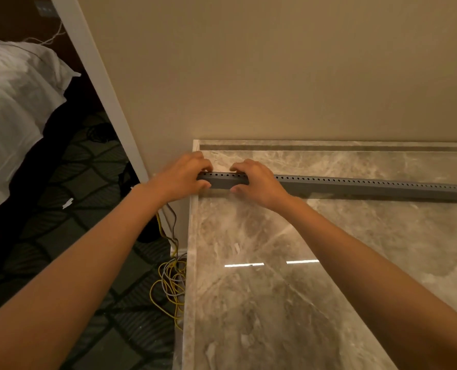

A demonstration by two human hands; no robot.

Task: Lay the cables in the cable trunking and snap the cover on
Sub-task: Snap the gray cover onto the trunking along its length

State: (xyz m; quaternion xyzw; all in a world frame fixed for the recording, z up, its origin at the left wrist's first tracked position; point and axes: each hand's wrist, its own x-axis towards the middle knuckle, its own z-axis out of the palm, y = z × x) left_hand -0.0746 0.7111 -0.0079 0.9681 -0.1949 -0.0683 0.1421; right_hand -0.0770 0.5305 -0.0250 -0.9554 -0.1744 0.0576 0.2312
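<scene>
We press the cover down at the trunking's left end.
Both hands — left hand (185, 174), right hand (256, 182) — clasp the grey cable trunking (355, 186) lying on the marble worktop (302, 289); cables (171, 279) trail to the floor — next, we likely work rightward.

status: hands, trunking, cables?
Left hand and right hand clamped on grey trunking, left end. Cables coiled on floor. Nothing blocking.

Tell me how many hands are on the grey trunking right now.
2. The left hand grips the trunking at its left end, at the marble top's corner. The right hand grips it just beside, to the right.
</scene>
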